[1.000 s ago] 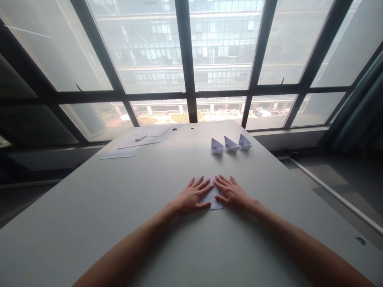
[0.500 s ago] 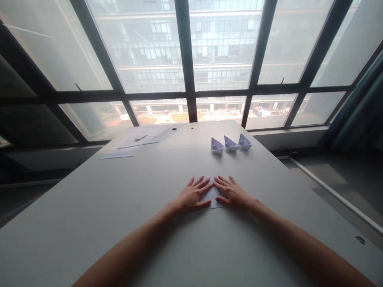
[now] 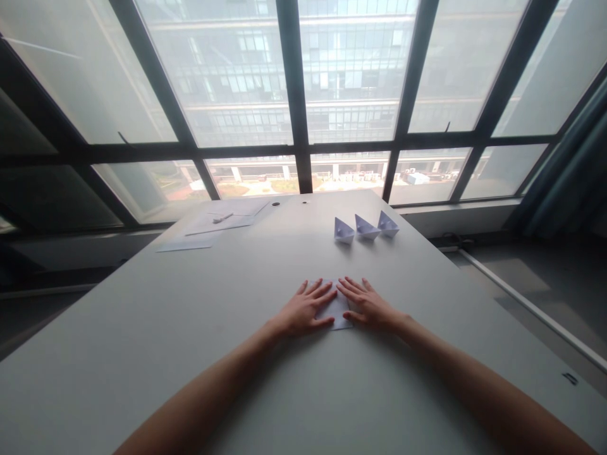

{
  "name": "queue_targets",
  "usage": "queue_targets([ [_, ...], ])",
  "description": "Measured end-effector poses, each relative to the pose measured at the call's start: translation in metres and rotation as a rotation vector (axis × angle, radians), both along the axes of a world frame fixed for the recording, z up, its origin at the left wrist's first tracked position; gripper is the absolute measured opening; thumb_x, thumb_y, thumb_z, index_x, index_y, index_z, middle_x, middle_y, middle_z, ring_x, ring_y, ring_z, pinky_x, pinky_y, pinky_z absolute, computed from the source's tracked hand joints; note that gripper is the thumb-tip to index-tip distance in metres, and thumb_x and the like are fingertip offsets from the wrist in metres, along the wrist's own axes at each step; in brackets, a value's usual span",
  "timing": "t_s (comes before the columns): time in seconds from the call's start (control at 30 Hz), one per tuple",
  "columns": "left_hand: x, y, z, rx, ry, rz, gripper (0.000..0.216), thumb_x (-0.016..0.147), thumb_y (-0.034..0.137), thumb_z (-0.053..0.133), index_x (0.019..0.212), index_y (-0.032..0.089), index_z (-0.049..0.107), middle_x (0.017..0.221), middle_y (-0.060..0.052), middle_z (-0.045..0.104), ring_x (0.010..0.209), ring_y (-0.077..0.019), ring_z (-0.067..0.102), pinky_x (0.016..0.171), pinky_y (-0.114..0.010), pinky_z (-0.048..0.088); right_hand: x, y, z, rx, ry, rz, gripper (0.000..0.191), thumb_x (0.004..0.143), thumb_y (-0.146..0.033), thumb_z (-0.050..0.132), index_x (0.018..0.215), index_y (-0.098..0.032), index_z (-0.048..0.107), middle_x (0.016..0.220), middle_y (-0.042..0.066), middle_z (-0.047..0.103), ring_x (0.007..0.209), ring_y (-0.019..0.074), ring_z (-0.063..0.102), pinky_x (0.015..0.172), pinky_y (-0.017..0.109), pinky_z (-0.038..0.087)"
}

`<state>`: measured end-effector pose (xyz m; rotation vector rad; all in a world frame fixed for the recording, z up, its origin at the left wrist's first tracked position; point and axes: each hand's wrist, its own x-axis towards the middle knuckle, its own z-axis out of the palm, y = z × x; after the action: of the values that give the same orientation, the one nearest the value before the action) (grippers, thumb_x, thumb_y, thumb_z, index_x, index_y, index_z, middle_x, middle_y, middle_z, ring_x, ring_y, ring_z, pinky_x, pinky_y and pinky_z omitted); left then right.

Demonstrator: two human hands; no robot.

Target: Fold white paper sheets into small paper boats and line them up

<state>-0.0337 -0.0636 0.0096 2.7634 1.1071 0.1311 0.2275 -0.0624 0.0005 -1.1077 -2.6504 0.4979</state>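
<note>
A small piece of folded white paper [image 3: 337,311] lies flat on the white table [image 3: 218,373], close to its middle. My left hand [image 3: 306,309] rests on the paper's left side, palm down with fingers spread. From the other side my right hand [image 3: 367,303] presses on its right part, fingers also stretched out. The fingertips of both hands nearly meet at the paper's upper middle. Both hands cover much of the paper, so its full outline is hidden.
Beyond my right hand stand three folded paper boats [image 3: 367,228] in a slanted row. At the far left lie several white sheets [image 3: 194,239] with a small pen-like item [image 3: 222,218] on top. Windows rise behind the table; a small dark object [image 3: 570,378] is near the right edge.
My right hand's fingers have shifted very slightly on the paper. Otherwise the hands, the paper and the boats stay where they were.
</note>
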Motion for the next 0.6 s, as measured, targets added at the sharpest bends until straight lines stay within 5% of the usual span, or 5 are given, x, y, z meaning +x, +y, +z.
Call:
queue_targets([
  [0.6,0.0004,0.0014,-0.0017,-0.006,0.006,0.006,0.078,0.094,0.071,0.038,0.158,0.03,0.023,0.164,-0.005,0.018,0.152,-0.0341,0.012,0.121,-0.057,0.009,0.0016,0.0033,0.0047,-0.089,0.055,0.043,0.098,0.083,-0.064,0.066,0.159,-0.034,0.011,0.166,0.007,0.009,0.153,0.0306,0.002,0.119,0.06,-0.002],
])
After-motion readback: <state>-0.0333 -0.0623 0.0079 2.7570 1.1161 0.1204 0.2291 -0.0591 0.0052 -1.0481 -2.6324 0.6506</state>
